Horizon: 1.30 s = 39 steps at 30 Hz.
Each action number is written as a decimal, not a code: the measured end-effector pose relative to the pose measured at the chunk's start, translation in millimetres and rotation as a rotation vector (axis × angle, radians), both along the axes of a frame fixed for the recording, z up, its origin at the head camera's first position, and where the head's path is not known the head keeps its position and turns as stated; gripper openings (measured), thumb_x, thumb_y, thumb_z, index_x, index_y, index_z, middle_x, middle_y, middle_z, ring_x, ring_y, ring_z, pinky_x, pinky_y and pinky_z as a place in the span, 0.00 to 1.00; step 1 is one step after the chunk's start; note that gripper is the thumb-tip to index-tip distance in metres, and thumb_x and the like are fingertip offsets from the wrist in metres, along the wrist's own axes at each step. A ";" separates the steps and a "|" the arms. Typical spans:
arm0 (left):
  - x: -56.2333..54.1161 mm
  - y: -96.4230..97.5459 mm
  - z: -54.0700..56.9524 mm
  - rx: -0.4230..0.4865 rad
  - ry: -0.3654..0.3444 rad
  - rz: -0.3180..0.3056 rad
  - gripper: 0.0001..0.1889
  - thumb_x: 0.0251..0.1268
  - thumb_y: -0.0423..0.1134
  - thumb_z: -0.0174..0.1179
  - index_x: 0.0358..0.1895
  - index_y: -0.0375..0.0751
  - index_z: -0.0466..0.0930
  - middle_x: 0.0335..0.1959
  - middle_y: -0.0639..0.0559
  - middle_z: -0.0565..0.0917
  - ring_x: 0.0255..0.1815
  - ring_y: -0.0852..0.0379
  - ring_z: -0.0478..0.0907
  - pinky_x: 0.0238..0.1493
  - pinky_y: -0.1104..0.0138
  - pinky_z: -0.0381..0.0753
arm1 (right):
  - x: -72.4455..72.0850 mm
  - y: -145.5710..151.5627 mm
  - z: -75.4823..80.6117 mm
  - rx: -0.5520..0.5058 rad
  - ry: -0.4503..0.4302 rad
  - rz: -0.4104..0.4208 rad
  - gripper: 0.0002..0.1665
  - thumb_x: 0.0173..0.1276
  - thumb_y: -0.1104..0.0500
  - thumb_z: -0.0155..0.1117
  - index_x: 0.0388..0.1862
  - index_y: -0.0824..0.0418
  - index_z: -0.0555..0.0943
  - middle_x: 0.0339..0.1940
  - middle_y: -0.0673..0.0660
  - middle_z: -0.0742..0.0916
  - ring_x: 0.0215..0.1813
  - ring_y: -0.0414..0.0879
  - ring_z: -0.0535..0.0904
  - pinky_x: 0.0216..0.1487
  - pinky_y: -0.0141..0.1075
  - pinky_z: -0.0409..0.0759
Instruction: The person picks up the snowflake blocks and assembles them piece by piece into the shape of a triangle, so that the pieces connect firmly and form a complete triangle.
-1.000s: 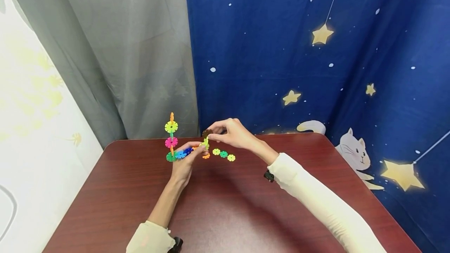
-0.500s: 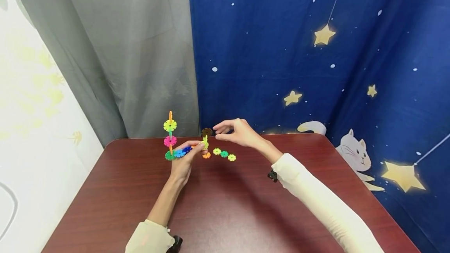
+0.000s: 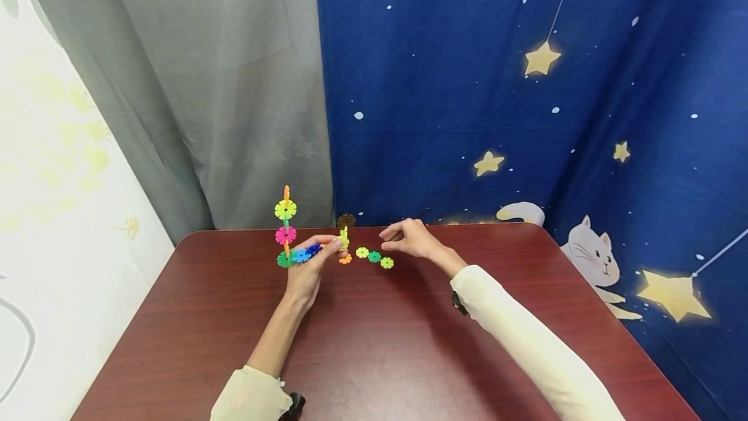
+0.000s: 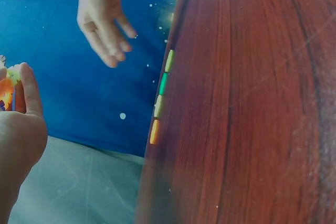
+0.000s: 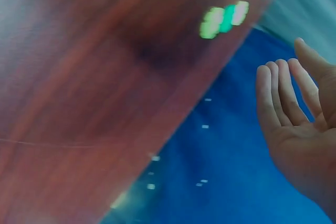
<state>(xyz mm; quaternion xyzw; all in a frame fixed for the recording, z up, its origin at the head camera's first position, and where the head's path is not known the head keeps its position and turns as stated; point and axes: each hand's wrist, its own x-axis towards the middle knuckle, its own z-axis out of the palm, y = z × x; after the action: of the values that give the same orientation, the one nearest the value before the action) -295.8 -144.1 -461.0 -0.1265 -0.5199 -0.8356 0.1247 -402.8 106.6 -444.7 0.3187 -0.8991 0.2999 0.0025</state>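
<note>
My left hand (image 3: 306, 271) grips a chain of linked notched plastic discs above the table. At its left end a column of discs stands up, with a pink disc (image 3: 286, 235) and a yellow disc (image 3: 286, 210) in it. Blue discs (image 3: 302, 255) run along the hand. Beyond my fingertips a brown disc (image 3: 346, 221) tops a yellow-green disc (image 3: 343, 239). My right hand (image 3: 411, 239) hovers to the right, holding nothing, its fingers relaxed. Below it on the table lie a green disc (image 3: 374, 256) and two yellow ones; an orange disc (image 3: 345, 258) lies nearer the left hand.
The reddish-brown wooden table (image 3: 374, 343) ends in a far edge just behind the discs. Past that edge hang a grey curtain (image 3: 257, 115) and a blue curtain (image 3: 421, 115) with stars and a cat.
My right hand has let go of the brown disc, which stays on the chain, and has moved right and down toward the loose discs. My left hand keeps its place and its grip.
</note>
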 end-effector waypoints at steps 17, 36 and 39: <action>1.3 2.8 -0.4 -0.032 -0.021 0.000 0.12 0.68 0.30 0.69 0.47 0.22 0.84 0.38 0.45 0.91 0.38 0.44 0.90 0.54 0.55 0.86 | -0.8 -0.5 -35.3 0.169 -0.070 -0.104 0.19 0.59 0.56 0.83 0.48 0.60 0.92 0.42 0.54 0.93 0.45 0.45 0.89 0.50 0.37 0.86; 1.2 6.3 -4.4 -0.072 -0.017 -0.001 0.14 0.69 0.31 0.69 0.47 0.21 0.83 0.38 0.45 0.91 0.37 0.49 0.91 0.55 0.55 0.86 | 1.6 -2.1 -30.3 0.022 -0.125 -0.122 0.09 0.64 0.69 0.76 0.40 0.62 0.84 0.29 0.53 0.90 0.22 0.39 0.80 0.26 0.31 0.81; 1.0 4.8 -5.3 -0.084 -0.022 -0.006 0.13 0.69 0.31 0.68 0.48 0.21 0.83 0.38 0.46 0.91 0.39 0.43 0.90 0.55 0.53 0.86 | 3.1 -2.9 -21.0 0.008 -0.097 -0.083 0.07 0.66 0.68 0.74 0.42 0.63 0.87 0.29 0.54 0.91 0.21 0.38 0.79 0.26 0.30 0.81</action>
<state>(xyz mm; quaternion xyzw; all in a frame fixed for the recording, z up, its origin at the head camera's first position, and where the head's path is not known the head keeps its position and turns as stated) -294.7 -139.3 -466.3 -0.1238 -0.5557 -0.8146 0.1110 -399.7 103.7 -465.7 0.2662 -0.9119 0.3109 -0.0300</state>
